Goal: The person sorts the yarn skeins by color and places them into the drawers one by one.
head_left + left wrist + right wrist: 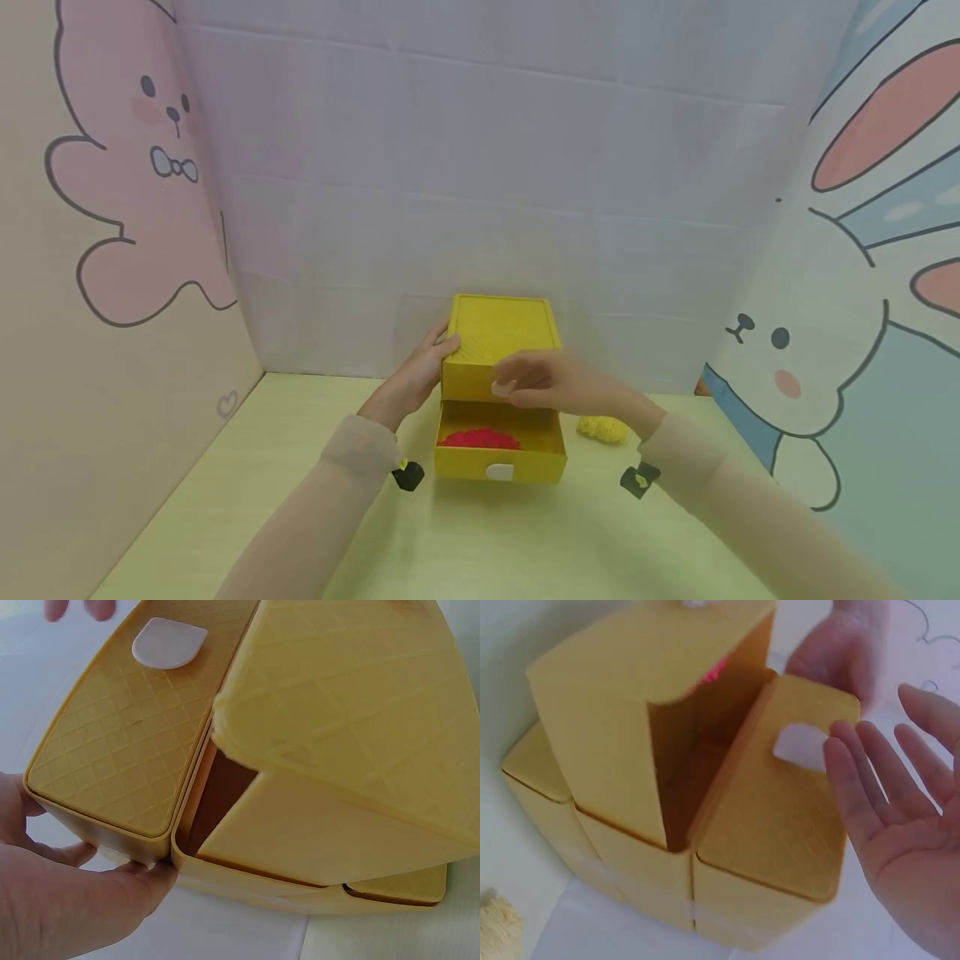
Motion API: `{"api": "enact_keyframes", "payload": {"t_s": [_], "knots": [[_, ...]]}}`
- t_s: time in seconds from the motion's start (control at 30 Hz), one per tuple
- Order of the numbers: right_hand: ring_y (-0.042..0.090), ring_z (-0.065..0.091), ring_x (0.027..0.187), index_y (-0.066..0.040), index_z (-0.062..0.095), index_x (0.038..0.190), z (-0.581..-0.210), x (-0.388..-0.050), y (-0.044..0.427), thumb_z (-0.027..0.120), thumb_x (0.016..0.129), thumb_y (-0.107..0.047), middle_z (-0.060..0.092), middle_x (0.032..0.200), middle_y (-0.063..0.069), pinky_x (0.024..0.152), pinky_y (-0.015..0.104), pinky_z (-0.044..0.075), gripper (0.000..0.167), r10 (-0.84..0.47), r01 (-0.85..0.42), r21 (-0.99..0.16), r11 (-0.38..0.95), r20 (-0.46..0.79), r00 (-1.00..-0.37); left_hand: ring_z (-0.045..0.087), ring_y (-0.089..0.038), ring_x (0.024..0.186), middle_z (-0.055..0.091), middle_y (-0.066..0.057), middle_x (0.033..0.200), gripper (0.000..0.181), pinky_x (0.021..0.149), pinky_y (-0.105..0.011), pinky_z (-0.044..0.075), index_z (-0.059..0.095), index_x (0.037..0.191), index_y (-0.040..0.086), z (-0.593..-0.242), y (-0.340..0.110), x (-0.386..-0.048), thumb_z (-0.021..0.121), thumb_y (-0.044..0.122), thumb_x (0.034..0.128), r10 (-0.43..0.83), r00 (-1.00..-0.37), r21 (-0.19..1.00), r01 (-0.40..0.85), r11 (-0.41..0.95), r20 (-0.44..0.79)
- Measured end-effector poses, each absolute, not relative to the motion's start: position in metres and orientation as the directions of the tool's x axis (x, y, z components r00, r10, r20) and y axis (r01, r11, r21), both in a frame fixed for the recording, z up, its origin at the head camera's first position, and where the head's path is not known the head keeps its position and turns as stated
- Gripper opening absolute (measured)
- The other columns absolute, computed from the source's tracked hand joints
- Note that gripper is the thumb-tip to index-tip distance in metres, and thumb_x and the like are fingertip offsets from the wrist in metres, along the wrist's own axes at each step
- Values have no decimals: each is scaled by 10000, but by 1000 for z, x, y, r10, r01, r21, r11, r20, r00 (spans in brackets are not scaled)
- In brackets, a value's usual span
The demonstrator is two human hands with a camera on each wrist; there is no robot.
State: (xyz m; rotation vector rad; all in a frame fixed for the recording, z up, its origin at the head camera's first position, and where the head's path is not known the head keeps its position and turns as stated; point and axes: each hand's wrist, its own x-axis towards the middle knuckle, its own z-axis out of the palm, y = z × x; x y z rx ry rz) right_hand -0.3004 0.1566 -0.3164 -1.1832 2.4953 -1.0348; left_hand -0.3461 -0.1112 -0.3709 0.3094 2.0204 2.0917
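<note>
A yellow drawer cabinet (pixel 502 321) with a waffle-patterned surface stands by the back wall. Its drawer below the top one, the pulled-out drawer (pixel 465 465), holds a bright pinkish-red bundle (pixel 480 438). My left hand (pixel 416 375) grips the cabinet's upper left edge, thumb on top and fingers down the side. The top drawer (pixel 112 742) is closed. In front of it hovers my right hand (pixel 558 383), holding nothing. The right wrist view has its extended fingers (pixel 862 787) close to the top drawer's white tab (pixel 801 746); whether they touch it I cannot tell.
A pale yellow fluffy bundle (pixel 602 428) lies on the table to the cabinet's right. White sheeting (pixel 480 167) hangs behind. Side panels with a pink cartoon animal (pixel 142 192) and a white rabbit (pixel 795 350) flank the pale table (pixel 480 542).
</note>
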Motion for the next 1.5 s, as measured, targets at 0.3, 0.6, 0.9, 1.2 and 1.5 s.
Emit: {"api": "enact_keyframes", "payload": {"t_s": [0.3, 0.6, 0.9, 1.2, 1.5], "knots": [[334, 697, 1196, -41, 640, 1426, -313, -317, 180, 695, 1044, -137, 698, 1368, 163, 1019, 489, 578, 398, -436, -563, -630, 535, 365, -823, 269, -358, 1577, 183, -154, 1738, 677, 1298, -539, 212, 81, 1723, 225, -370, -111, -346, 437, 341, 1158, 295, -956, 999, -13, -35, -2], [448, 464, 1465, -92, 323, 1663, -340, -332, 189, 627, 1093, -289, 373, 1677, 204, 1161, 617, 428, 676, -242, -392, -781, 487, 310, -919, 251, -369, 1586, 151, -154, 1753, 697, 1301, -553, 192, 58, 1726, 212, -372, -113, -347, 437, 340, 1156, 289, -957, 1000, -14, -25, -6], [454, 286, 1561, -106, 73, 1719, -362, -339, 187, 477, 1130, -363, 210, 1731, 244, 1240, 623, 302, 759, -147, -185, -929, 321, 144, -979, 257, -365, 1585, 163, -156, 1747, 685, 1299, -546, 206, 68, 1725, 211, -370, -109, -346, 431, 336, 1159, 296, -955, 1000, -9, -29, 0], [423, 232, 1591, -124, 76, 1724, -377, -338, 181, 431, 1125, -390, 145, 1757, 208, 1253, 616, 280, 745, -130, -124, -965, 229, 96, -987, 263, -359, 1581, 181, -154, 1739, 673, 1301, -536, 202, 84, 1723, 221, -369, -107, -345, 432, 342, 1159, 300, -954, 999, -14, -32, -4], [347, 257, 1593, -162, 176, 1718, -385, -339, 177, 371, 1152, -382, 194, 1764, 98, 1260, 607, 271, 638, -140, -155, -971, 183, 131, -982, 226, -348, 1594, 153, -160, 1744, 691, 1305, -534, 188, 51, 1726, 215, -369, -110, -346, 428, 339, 1160, 317, -948, 999, -16, -31, -5]]}}
